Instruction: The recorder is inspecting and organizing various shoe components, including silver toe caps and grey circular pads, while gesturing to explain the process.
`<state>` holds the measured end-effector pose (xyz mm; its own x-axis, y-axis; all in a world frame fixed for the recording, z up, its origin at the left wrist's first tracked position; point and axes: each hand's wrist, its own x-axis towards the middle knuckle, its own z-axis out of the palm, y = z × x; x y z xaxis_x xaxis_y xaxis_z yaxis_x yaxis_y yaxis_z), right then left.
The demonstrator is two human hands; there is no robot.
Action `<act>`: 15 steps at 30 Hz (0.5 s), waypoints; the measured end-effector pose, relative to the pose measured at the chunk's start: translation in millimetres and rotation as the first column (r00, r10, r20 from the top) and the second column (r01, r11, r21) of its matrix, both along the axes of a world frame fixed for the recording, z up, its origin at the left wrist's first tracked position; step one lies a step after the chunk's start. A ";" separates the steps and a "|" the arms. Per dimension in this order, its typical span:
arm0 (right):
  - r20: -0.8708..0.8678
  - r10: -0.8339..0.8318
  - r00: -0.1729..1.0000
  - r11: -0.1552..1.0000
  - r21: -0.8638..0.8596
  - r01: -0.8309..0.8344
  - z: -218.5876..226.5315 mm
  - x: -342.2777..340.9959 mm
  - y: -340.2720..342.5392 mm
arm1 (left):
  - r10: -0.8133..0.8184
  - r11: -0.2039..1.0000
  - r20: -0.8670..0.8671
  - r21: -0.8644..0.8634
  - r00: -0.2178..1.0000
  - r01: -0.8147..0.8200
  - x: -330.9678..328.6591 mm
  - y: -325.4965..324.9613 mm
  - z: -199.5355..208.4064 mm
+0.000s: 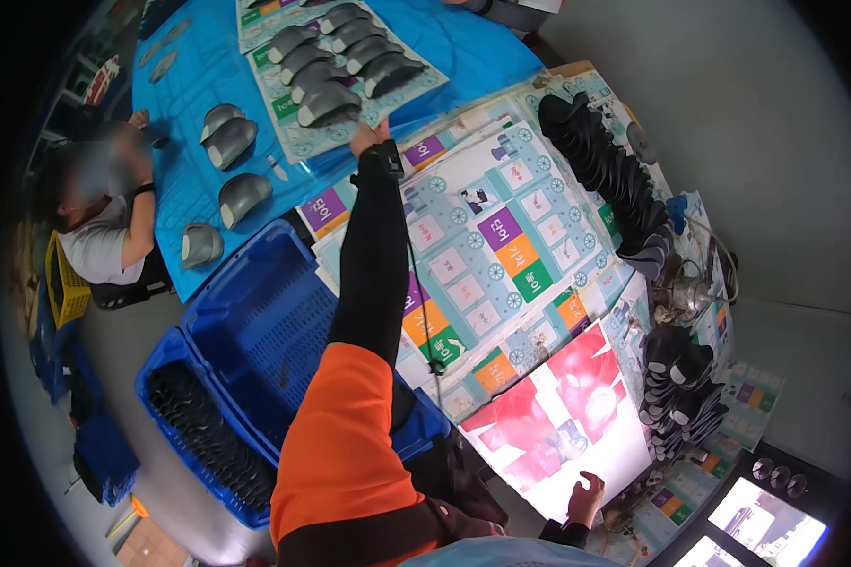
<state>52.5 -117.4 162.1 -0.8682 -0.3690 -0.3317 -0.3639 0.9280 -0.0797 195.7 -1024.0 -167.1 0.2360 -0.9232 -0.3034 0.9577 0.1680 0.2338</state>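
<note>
My left arm, in an orange and black sleeve, stretches across to the far table. There my left hand is closed on the near edge of a printed board. Several grey, curved, cap-shaped pieces lie on that board in two rows. At the lower right, my right hand holds nothing; its fingers are loosely bent and apart. It is over the white part of a red-and-white sheet, and I cannot tell whether it touches it.
More grey pieces lie on the blue-covered table, where another person sits. Blue crates stand left of my arm, one holding dark pieces. Printed boards and stacked black pieces cover the worktable. A cable crosses it.
</note>
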 end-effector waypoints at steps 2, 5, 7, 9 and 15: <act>0.076 -0.005 0.997 0.999 -0.047 0.009 -3.2 5.2 -12.2 | -0.114 0.986 -0.005 0.123 0.993 0.114 -6.3 -3.0 31.3; 0.102 -0.036 0.994 0.997 -0.062 0.043 -7.9 22.1 -16.0 | -0.283 0.930 0.030 0.254 0.959 0.266 -39.6 16.0 53.7; 0.225 0.080 0.971 0.978 -0.206 -0.033 -39.8 7.4 -28.6 | -0.233 0.967 0.211 0.154 0.949 0.203 68.7 -17.5 80.2; 0.163 0.245 0.956 0.953 -0.222 -0.207 -46.5 2.3 -23.8 | -0.431 0.880 0.089 0.262 0.898 0.396 82.1 -2.9 90.0; 0.286 0.445 0.849 0.843 -0.453 -0.289 33.6 36.0 -153.5 | -0.725 0.680 0.176 0.036 0.665 0.732 85.9 227.3 150.7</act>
